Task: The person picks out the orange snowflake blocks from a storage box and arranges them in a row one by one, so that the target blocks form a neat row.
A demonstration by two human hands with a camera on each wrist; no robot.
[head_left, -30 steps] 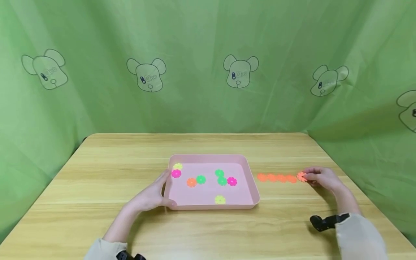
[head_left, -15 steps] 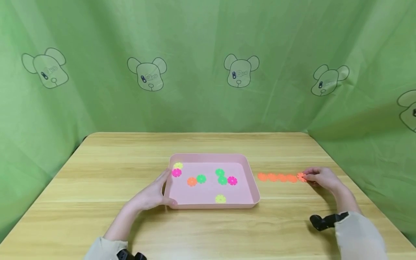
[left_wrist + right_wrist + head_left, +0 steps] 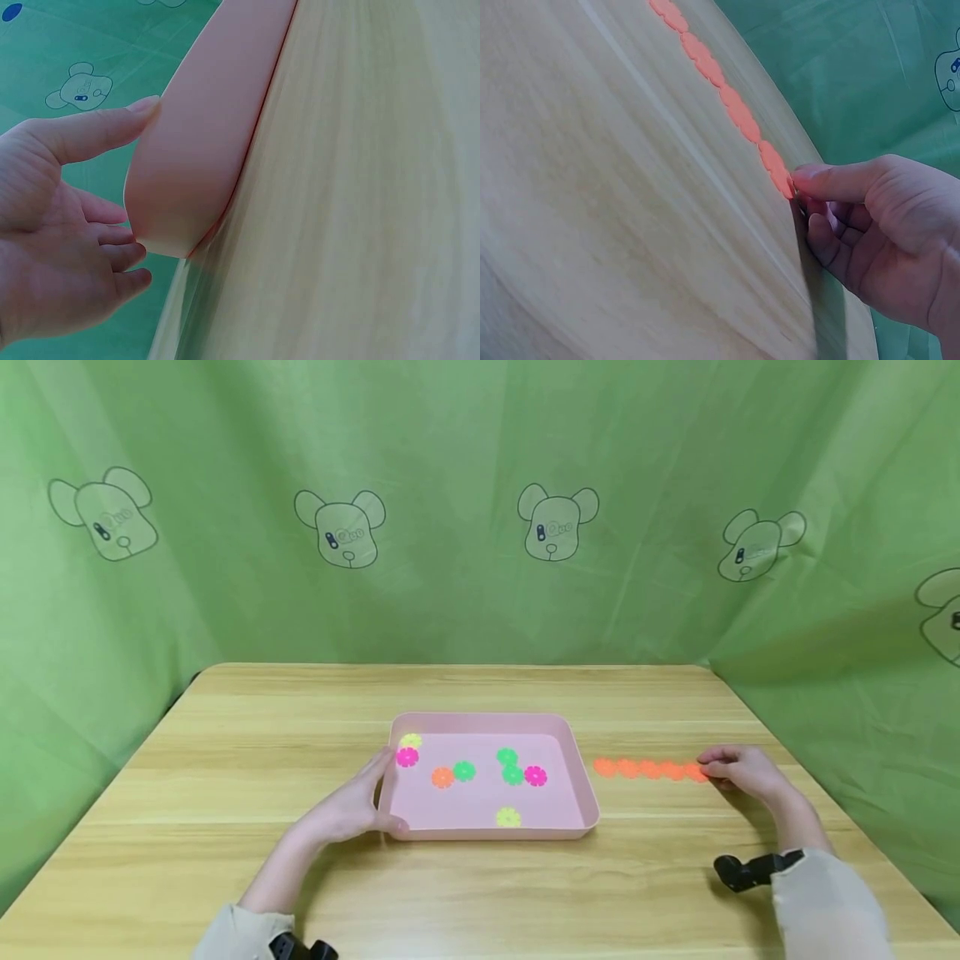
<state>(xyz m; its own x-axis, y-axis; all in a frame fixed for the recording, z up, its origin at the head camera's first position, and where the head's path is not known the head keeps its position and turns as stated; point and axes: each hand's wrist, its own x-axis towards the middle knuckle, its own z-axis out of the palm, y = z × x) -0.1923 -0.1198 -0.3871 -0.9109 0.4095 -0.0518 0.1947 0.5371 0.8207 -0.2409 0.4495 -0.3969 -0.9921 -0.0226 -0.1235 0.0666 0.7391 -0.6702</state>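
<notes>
In the head view, my left hand (image 3: 347,808) rests spread against the left side of a pink tray (image 3: 480,835), thumb at its near corner. The left wrist view shows the thumb (image 3: 97,133) straight along the tray's outer corner (image 3: 187,172). My right hand (image 3: 742,772) pinches a notched orange snowflake disc (image 3: 699,772) between thumb and fingers. That disc lies at the right end of a row of orange discs (image 3: 628,768), flat on the table right of the tray. In the right wrist view, the pinched disc (image 3: 775,166) meets its neighbour (image 3: 740,112).
Inside the tray lie several more discs: yellow (image 3: 508,817), pink (image 3: 536,776), green (image 3: 464,771) and orange (image 3: 442,777). The wooden table (image 3: 480,902) carries everything. A green curtain (image 3: 450,610) with bear-head drawings hangs behind and at both sides.
The disc in my right hand has tilted down from a raised angle to lie flat in line with the row. My left hand and the tray stay put.
</notes>
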